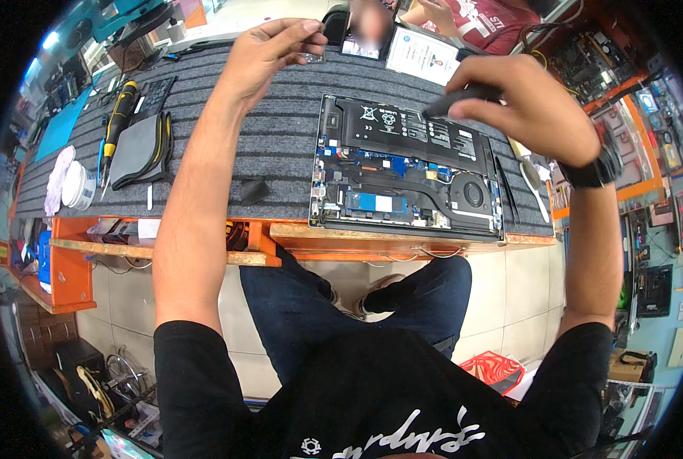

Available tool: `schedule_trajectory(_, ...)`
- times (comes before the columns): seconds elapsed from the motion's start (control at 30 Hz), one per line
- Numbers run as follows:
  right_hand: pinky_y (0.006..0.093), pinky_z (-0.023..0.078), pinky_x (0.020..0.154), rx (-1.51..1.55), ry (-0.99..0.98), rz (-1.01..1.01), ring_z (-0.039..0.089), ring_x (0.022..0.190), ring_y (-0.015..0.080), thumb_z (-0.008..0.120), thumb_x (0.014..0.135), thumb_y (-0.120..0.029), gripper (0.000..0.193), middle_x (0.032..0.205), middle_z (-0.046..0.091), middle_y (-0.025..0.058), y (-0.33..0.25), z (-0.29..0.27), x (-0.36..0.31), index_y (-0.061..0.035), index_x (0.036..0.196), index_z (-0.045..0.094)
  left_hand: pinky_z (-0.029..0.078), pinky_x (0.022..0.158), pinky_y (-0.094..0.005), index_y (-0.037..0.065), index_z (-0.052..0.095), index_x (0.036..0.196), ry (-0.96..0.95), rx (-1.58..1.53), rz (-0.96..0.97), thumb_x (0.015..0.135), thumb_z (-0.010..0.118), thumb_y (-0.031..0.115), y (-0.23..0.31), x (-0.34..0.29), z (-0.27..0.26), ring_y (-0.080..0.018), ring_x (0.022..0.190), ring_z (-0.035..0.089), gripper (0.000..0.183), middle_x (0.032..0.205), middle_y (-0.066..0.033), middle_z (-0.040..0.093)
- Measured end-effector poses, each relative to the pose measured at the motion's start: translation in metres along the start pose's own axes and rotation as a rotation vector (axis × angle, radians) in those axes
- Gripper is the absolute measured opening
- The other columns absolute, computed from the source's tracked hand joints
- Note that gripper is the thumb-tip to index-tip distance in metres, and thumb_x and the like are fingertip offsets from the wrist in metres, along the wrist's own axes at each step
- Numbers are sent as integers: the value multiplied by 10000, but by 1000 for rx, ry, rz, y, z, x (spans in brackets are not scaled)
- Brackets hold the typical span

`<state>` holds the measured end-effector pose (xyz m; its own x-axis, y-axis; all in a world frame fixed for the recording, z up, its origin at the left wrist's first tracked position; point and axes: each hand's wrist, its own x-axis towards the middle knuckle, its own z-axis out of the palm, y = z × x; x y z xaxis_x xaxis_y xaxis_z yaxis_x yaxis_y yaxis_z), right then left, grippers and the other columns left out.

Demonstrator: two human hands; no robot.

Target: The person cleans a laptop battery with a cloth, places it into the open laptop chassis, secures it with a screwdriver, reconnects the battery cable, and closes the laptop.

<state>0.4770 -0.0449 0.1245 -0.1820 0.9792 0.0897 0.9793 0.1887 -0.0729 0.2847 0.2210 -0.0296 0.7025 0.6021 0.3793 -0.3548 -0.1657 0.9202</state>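
An opened laptop [402,172] lies on the striped grey mat, its inner parts showing: a black battery [372,122] at the far side, a round fan [469,192] near the right, blue circuit boards between. My right hand [521,99] is closed round a dark, thick-bodied tool [464,99], whose tip points left over the battery; its exact kind is unclear. Beyond the laptop's far left corner, my left hand [276,50] is raised with its fingers pinched. A small, shiny, see-through piece [313,57] shows at its fingertips, too small to name.
Black tweezers [505,187] and a white-handled brush [536,191] lie right of the laptop. To the left are a yellow-black screwdriver [119,118], a grey pouch [138,149] and a white jar [77,186]. A phone [368,30] and a white card [423,55] stand at the back, near another person.
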Motion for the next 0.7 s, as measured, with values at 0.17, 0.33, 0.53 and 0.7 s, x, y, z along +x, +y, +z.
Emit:
schedule_trajectory(0.17, 273, 544, 773, 113, 557, 44, 722, 850, 149, 787, 922, -190, 255, 951, 760, 100, -20, 15, -14, -15, 1101, 734, 536, 796, -263, 74, 737, 1135, -113, -176, -12, 1017, 689, 306, 5, -4, 21, -110, 930, 694, 265, 994, -24, 745)
schedule_trajectory(0.33, 236, 522, 789, 95, 657, 16, 688, 877, 93, 776, 933, -141, 250, 964, 760, 64, -26, 29, -7, 4, 1132, 736, 540, 807, -270, 70, 746, 1119, -174, -263, -42, 1008, 700, 337, 4, -7, 32, -131, 931, 702, 293, 1002, -47, 755)
schedule_trajectory(0.53, 294, 562, 717, 37, 703, -27, 759, 814, 233, 817, 894, -204, 245, 930, 762, 125, -20, 34, 2, -47, 1062, 732, 537, 799, -269, 80, 747, 1108, -168, -283, -47, 1002, 708, 347, 5, -8, 35, -129, 930, 695, 290, 993, -41, 750)
schedule_trajectory(0.7, 301, 562, 713, 25, 704, -36, 759, 813, 241, 819, 890, -206, 250, 933, 763, 125, -18, 37, 4, -48, 1064, 733, 538, 779, -258, 76, 737, 1117, -159, -268, -38, 1009, 697, 335, 4, -10, 35, -121, 919, 689, 284, 984, -33, 741)
